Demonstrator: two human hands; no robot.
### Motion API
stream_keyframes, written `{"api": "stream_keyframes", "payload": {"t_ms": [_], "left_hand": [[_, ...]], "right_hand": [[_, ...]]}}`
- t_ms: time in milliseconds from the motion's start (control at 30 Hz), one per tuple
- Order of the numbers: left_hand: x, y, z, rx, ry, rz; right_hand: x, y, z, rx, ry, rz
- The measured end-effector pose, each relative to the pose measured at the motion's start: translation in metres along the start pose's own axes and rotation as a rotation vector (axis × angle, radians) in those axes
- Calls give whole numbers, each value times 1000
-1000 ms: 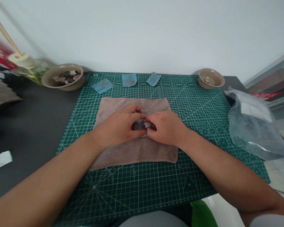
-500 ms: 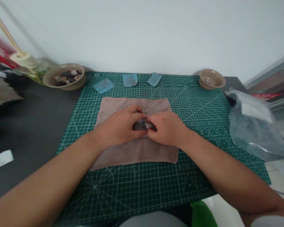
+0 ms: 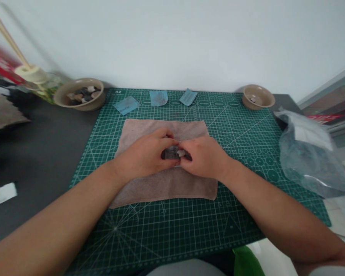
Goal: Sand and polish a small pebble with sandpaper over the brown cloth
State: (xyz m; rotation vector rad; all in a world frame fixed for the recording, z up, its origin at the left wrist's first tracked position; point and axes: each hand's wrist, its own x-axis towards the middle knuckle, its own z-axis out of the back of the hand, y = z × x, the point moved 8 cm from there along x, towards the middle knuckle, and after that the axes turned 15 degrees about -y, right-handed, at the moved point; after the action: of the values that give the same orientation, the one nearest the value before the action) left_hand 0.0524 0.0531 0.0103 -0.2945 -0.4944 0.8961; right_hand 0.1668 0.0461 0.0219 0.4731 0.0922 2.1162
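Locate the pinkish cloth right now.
In the head view, the pinkish cloth lies near the centre on the green cutting mat, beneath the left hand and right hand.

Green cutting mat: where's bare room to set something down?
Bare: the mat between the cloth and plastic bag, beyond the right forearm; also its near strip, between cloth and front edge. Crowded: mid-cloth, where left hand and right hand meet, and around three blue papers.
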Motion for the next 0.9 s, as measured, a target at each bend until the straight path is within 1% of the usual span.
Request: {"api": "stream_keyframes", "payload": {"t_ms": [33, 167, 267, 300, 400, 533, 633, 767, 900], "left_hand": [[0, 0, 0, 0, 0, -1], [1, 0, 1, -6, -11, -1], [1, -1, -1, -3, 11, 3], [1, -2, 0, -4, 8, -1], [1, -3, 1, -11, -9, -13], [1, -2, -1, 4, 13, -2], [1, -1, 0, 7, 2, 4], [1, 0, 0, 1, 10, 19], [1, -1, 1, -14, 1, -2]], "right_hand": [[0, 1, -1, 2, 6, 7], [0, -4, 1, -26, -22, -55], [0, 0, 0, -7, -3, -9], [-1, -1, -1, -8, -1, -14], [0, -5, 1, -33, -15, -66], [0, -2, -1, -11, 11, -16], [1, -7, 1, -33, -18, -71], [1, -2, -1, 2, -2, -10], [1, -6, 1, -20, -30, -68]]}}
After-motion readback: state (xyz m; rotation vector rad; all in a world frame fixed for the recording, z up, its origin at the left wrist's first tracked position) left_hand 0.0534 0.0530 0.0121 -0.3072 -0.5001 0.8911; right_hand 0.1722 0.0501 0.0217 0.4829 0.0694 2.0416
